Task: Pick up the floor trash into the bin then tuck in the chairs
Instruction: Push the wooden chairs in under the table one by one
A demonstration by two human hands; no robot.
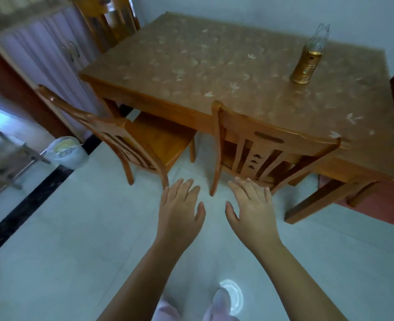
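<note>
Setting: a dining room with a pale tiled floor (75, 239) and a wooden table (214, 66) under a patterned cover.

Task items: the angled chair (122, 135) stands at the table's near-left corner. It is turned away from the edge with most of its seat exposed, so it is judged not yet tucked in. The tucked chair (272, 140) beside it has its back rail close against the table edge. A third chair (108, 22) stands at the far end.

Hands: the left hand (181, 212) and right hand (252, 209) are extended side by side with fingers spread and palms down. Neither holds anything, and both are just short of the two chair backs.

Bin: the lined bin (66, 151) sits on the floor to the left of the angled chair.

Hazards:
1. Pushing the angled chair without first squaring it would probably drive a leg into the table leg or the tucked chair.
2. A hard shove into the table edge could jolt the upright lantern (307, 63) on the far right of the top.
3. A white disc (234, 297) lies by the person's foot. It may be missed trash or a floor fitting; the view is too blurred to tell. If it is loose, stepping on it risks a slip.
</note>
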